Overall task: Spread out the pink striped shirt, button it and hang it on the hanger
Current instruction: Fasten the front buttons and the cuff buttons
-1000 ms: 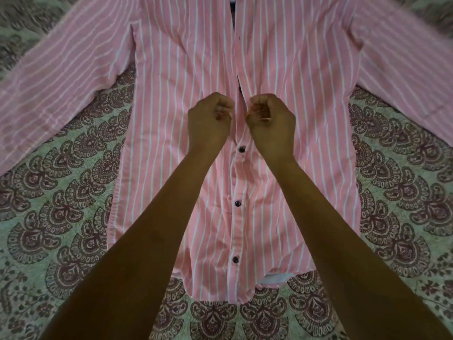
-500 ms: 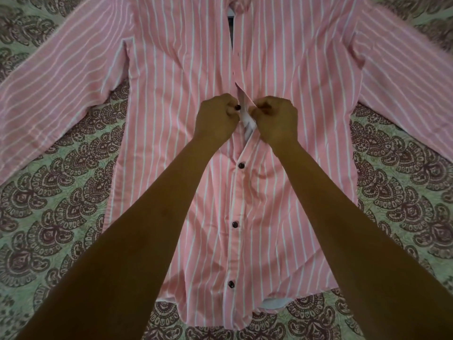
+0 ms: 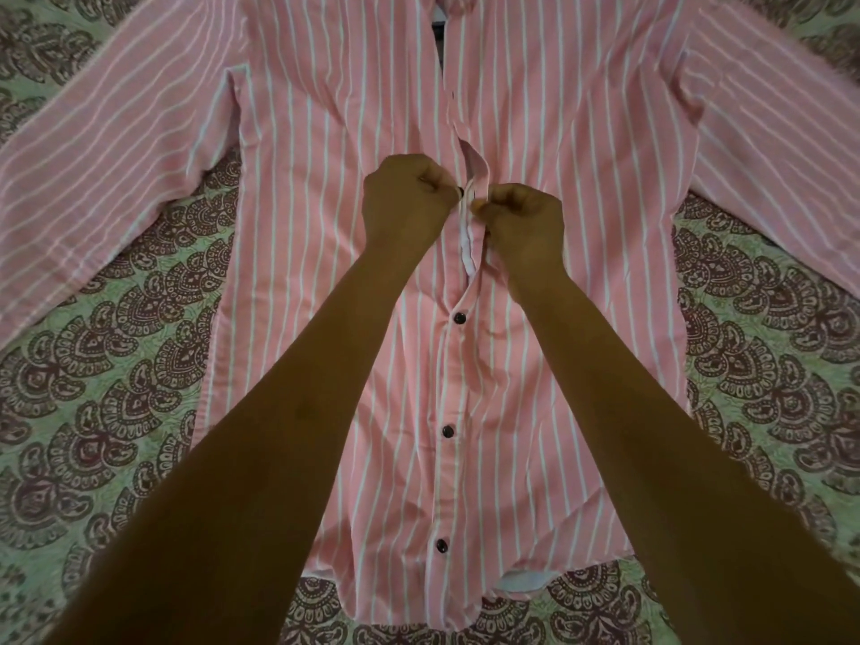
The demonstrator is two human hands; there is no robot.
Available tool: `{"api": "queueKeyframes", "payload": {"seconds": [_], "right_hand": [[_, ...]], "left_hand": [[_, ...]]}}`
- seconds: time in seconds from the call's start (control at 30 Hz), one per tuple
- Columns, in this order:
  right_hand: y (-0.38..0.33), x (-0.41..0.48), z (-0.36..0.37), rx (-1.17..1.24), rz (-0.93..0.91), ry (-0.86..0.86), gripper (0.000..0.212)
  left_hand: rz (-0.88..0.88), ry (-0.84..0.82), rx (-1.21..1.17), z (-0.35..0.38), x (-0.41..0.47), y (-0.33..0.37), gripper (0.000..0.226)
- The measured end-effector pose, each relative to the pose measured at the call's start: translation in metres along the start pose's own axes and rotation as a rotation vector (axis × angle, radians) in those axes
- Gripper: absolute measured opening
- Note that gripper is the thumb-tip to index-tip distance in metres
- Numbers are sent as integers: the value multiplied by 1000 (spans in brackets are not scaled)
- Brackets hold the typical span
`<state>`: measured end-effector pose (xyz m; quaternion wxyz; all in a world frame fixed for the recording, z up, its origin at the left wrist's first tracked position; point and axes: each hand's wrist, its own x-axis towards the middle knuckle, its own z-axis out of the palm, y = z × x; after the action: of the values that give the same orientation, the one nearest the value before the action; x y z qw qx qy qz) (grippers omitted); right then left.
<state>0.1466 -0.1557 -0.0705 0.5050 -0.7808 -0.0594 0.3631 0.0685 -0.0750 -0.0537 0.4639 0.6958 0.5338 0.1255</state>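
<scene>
Head view: the pink striped shirt (image 3: 325, 225) lies front up and flat, sleeves spread to either side, its hem nearest the person. Three lower buttons (image 3: 447, 431) are already fastened. At chest height the left hand (image 3: 409, 202) pinches a dark button (image 3: 460, 192), while the right hand (image 3: 521, 221) pinches the placket edge (image 3: 467, 244), turned up to show its white inside. Both hands are curled tight, nearly touching.

The button may slip back out if the hole is not held taut, or go into the wrong hole and skew the front. Pulling upward could ruck the smoothed panels. No hanger is in view.

Beneath lies a green bedspread (image 3: 116, 388) printed with dark maroon paisley. Nothing of the room shows beyond it.
</scene>
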Motion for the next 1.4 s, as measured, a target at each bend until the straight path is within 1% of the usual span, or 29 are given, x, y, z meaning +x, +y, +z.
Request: {"api": "queueKeyframes", "payload": {"seconds": [0.07,0.2,0.37,0.47,0.53,0.6,0.67,0.77,0.83,0.87,0.97,1.03,1.1,1.13,1.3,1.4], "right_hand": [[-1,-3,1,-50,-28,18,29],[-6,-8,2,-78,-100,47,10],[-4,-9,6,-50,-133,23,10],[-2,-11,4,-46,-152,-7,14],[-3,-13,3,7,-105,-48,17],[-6,-13,1,122,-5,-78,22],[-10,-15,-2,224,67,-131,23],[-10,-13,-5,305,69,-208,20],[-6,-10,-5,235,-26,-209,21],[-4,-8,-3,146,-98,-183,20],[-3,-8,2,-166,-311,-43,11],[-3,-11,7,-267,-398,23,9],[-2,-13,9,-289,-441,56,10],[0,-13,9,-286,-452,63,10],[2,-14,9,-276,-468,51,13],[3,-14,7,-243,-462,19,13]], "left_hand": [[-20,-24,-77,-2,-3,3,5],[-40,-36,-129,-2,-8,6,3],[-59,-16,-112,-4,-9,8,9],[-54,-27,-129,-5,-11,6,14],[-59,-41,-155,-7,-11,5,16],[-74,-75,-185,-9,-10,4,22],[-84,-105,-213,-10,-9,5,24],[-94,-129,-241,-12,-9,5,22],[-104,-133,-228,-11,-7,3,23],[-115,-129,-219,-10,-6,3,23],[-164,-111,-220,-7,-5,3,21],[-205,-94,-287,-6,-7,4,28],[-252,-74,-371,-6,-12,4,37],[-271,-72,-408,-6,-14,3,37],[-312,-75,-511,-6,-20,4,23],[-286,-70,-483,-6,-19,3,23]]}}
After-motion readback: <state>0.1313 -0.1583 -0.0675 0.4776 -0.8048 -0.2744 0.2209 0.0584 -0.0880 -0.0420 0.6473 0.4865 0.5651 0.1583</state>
